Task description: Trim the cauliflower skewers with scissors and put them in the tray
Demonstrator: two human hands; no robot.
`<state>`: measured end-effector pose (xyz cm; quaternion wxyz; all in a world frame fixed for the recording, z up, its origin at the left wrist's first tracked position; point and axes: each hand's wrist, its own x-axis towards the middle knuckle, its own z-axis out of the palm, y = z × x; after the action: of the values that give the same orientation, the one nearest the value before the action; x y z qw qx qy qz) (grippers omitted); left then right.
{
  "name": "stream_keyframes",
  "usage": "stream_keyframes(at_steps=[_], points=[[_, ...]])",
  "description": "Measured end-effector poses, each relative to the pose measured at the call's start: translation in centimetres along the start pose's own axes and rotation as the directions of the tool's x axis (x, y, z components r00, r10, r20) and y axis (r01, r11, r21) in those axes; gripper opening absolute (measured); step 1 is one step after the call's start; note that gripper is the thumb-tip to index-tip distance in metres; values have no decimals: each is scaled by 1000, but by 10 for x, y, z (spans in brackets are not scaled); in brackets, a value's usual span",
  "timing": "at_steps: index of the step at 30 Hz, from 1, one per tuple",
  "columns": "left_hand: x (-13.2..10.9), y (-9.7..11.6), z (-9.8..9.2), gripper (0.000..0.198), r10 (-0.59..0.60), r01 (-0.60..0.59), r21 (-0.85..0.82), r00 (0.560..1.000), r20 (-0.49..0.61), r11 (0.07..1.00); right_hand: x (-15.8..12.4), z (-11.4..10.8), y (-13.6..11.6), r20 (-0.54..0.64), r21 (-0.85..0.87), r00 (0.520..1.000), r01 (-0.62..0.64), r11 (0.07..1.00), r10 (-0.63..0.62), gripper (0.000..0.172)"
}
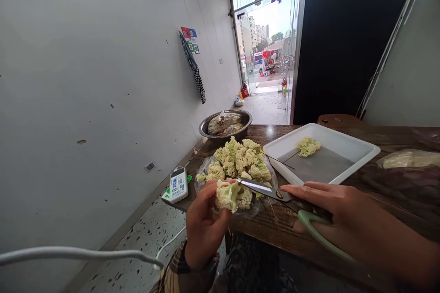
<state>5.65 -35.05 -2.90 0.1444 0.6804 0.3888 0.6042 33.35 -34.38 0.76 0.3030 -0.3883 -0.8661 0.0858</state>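
Note:
My left hand [208,224] is closed around a cauliflower floret [231,196], thumb below and fingers behind it. In my right hand [340,217] is a pair of scissors [280,195] with pale green handles. The blades point left, and their tips are at the upper edge of the held floret. Just beyond my hands, a heap of cauliflower florets [237,158] lies on a clear plastic bag [272,176] on the dark wooden table [252,233]. A white tray [366,152] to the right holds one cauliflower piece [308,146] with a thin stick at it.
At the table's far left end stands a metal basin [203,129] with plastic-wrapped food. A small white box-like device [178,186] sits at the left edge. Thin sticks [273,210] lie near my hands. A wrapped pale item [410,159] is at the right. A white cable [79,252] crosses the lower left.

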Motion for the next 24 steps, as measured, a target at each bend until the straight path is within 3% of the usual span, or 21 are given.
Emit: stream_keyframes(at_steps=[7, 11, 18, 22, 24], points=[[3, 4, 2, 31, 24, -22, 41, 999, -47, 999, -2, 2, 0, 1, -10, 1000, 2, 1000, -2, 51], [4, 4, 1, 36, 78, -76, 54, 997, -30, 996, -3, 2, 1, -14, -24, 1000, 2, 1000, -2, 49], [4, 0, 0, 45, 160, -158, 47, 987, -22, 986, 1, -4, -7, 85, 24, 996, -21, 999, 19, 42], [3, 2, 1, 46, 137, -137, 7, 990, 32, 991, 4, -2, -7, 81, 47, 997, -12, 999, 8, 40], [2, 1, 1, 45, 90, -90, 8, 996, -5, 996, 5, -1, -5, 40, 48, 999, -19, 999, 17, 41]])
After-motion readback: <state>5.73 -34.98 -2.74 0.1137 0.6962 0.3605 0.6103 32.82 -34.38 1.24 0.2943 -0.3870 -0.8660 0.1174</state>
